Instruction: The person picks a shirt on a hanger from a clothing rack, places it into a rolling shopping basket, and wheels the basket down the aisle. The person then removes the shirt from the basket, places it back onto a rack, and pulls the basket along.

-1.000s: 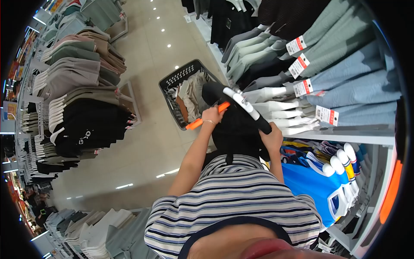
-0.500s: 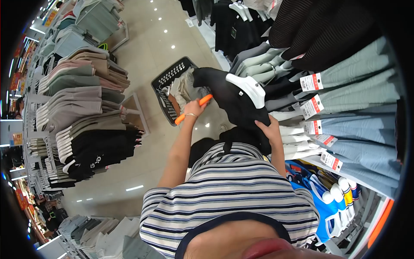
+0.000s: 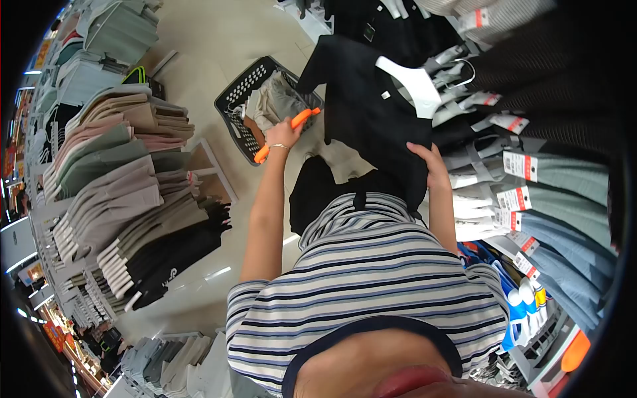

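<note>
My left hand (image 3: 281, 134) is closed around the orange handle (image 3: 304, 118) of a dark shopping basket (image 3: 229, 95). Inside the basket lie folded beige and grey clothes (image 3: 271, 99), along with something brown. At the right, my right hand (image 3: 431, 166) grips the edge of a black shirt (image 3: 361, 86), thumb on top and the other fingers hidden beneath. A white hanger (image 3: 413, 83) sits in the shirt's neck, its metal hook pointing right. The shirt hangs spread out beside the rack, partly in front of my dark trousers.
Racks of shirts (image 3: 113, 172) on hangers line the left. Close on my right hang grey-green and blue garments (image 3: 564, 172) with red and white price tags (image 3: 519, 166). More black clothes (image 3: 424, 40) hang ahead. A tiled aisle floor (image 3: 212, 40) runs between the racks.
The black shirt has been raised and spread wider, shifting right with my right hand. The basket has moved slightly left and forward, still in my left hand. The view has turned a little.
</note>
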Demonstrator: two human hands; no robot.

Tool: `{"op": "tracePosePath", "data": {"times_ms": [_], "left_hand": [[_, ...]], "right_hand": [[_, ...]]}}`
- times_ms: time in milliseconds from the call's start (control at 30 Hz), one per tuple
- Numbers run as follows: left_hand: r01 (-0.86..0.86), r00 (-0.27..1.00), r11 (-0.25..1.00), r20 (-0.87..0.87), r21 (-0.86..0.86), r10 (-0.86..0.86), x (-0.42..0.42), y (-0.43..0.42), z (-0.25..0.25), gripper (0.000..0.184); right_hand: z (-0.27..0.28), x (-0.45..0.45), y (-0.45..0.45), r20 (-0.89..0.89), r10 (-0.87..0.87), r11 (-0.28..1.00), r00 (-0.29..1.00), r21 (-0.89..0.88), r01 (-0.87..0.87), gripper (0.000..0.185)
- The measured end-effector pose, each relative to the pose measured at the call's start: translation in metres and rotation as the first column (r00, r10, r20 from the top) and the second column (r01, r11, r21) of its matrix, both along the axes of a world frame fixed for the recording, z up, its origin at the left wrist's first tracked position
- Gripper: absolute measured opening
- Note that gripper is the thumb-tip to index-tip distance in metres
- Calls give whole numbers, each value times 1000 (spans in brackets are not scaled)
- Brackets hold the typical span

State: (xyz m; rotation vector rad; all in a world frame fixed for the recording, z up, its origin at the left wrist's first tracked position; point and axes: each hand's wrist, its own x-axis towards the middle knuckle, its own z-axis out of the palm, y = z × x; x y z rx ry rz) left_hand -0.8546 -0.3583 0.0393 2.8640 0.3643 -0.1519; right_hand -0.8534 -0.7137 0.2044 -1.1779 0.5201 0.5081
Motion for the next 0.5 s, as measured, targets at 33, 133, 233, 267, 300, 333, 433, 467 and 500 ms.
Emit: {"op": "tracePosePath", "data": {"times_ms": [33, 133, 233, 267, 300, 333, 433, 467, 500], "left_hand": [[9, 1000, 1000, 14, -1, -9, 8, 10, -1, 49], [16, 999, 1000, 38, -7, -16, 33, 40, -6, 48], [18, 999, 999, 51, -41, -15, 57, 73, -6, 48], [16, 998, 999, 63, -40, -13, 63, 82, -6, 48], [16, 997, 999, 80, -37, -13, 71, 93, -6, 48], [18, 995, 999, 97, -34, -15, 81, 103, -5, 49], [16, 993, 999, 120, -33, -12, 104, 131, -3, 49], [9, 993, 1000, 114, -25, -6, 112, 141, -2, 50], [13, 994, 1000, 113, -20, -10, 120, 151, -3, 50]], "right_hand": [[-1, 8, 10, 1, -4, 1000, 1000, 29, 4, 37], [-7, 32, 35, 2, -44, 998, 999, 51, 44, 35], [-15, 52, 58, 63, 1, 999, 998, -48, 2, 35], [-17, 56, 67, 71, -1, 991, 998, -130, 11, 34], [-18, 61, 76, 112, 27, 983, 993, -183, -6, 34], [-19, 65, 83, 152, 55, 972, 987, -235, -18, 33], [-18, 73, 104, 203, 109, 931, 973, -365, -28, 34], [-18, 77, 110, 206, 117, 916, 972, -401, -26, 34], [-20, 82, 117, 212, 126, 900, 969, -435, -22, 34]]}}
